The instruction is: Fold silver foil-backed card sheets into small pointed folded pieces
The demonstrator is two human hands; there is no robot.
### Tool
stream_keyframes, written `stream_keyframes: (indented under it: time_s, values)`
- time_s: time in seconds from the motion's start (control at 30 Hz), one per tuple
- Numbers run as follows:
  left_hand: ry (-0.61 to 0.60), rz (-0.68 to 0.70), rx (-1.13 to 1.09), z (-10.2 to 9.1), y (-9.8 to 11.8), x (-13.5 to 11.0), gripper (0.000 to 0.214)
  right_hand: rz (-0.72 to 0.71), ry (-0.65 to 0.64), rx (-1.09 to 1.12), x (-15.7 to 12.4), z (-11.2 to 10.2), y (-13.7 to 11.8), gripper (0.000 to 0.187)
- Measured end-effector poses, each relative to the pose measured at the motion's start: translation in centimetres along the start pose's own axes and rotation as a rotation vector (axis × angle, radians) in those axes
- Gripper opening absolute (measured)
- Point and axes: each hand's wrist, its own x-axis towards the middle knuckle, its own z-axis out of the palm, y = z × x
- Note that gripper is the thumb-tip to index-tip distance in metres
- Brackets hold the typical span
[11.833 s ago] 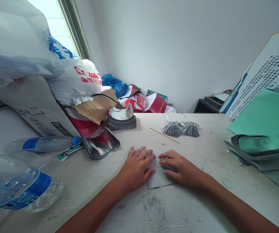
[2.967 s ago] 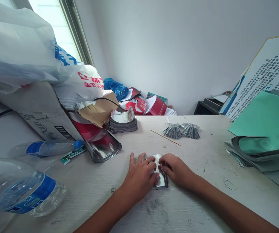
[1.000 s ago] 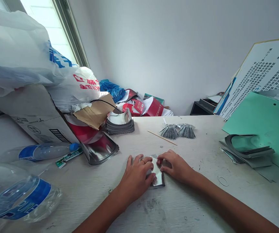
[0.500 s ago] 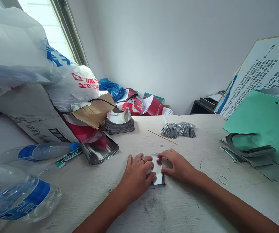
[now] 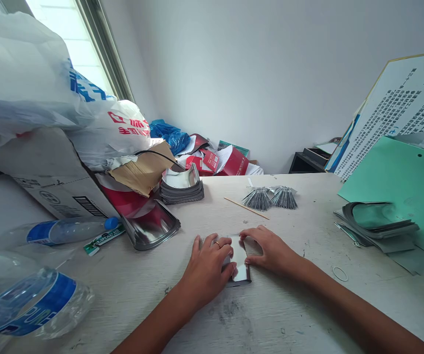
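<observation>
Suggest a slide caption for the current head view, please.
Left hand on a silvery sheet, right hand at its edge; a thin stick and fanned bundles lie beyond.

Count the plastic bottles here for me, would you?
2. A large bottle lies at the left, cut off by the picture's edge; a smaller bottle with a blue cap lies behind it, beside the cardboard box. Others could be hidden in the white bags.
</observation>
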Motion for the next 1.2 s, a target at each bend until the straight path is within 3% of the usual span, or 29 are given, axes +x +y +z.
stream_keyframes:
  time_s: [0.43, 0.63, 1.2]
  values:
    - [-0.015, -0.011, -0.002, -0.30, 0.26, -0.03, 0.010, -0.017, -0.011, -0.002, -0.13, -0.21, 0.12, 0.060]
    - [-0.010, -0.015, 0.000, -0.21, 0.18, 0.00, 0.010, -0.015, -0.032, -0.003, -0.17, -0.47, -0.07, 0.054]
    - [-0.031, -0.028, 0.021, -0.50, 0.40, 0.13, 0.010, -0.040, -0.087, -0.116, -0.05, -0.63, 0.14, 0.082]
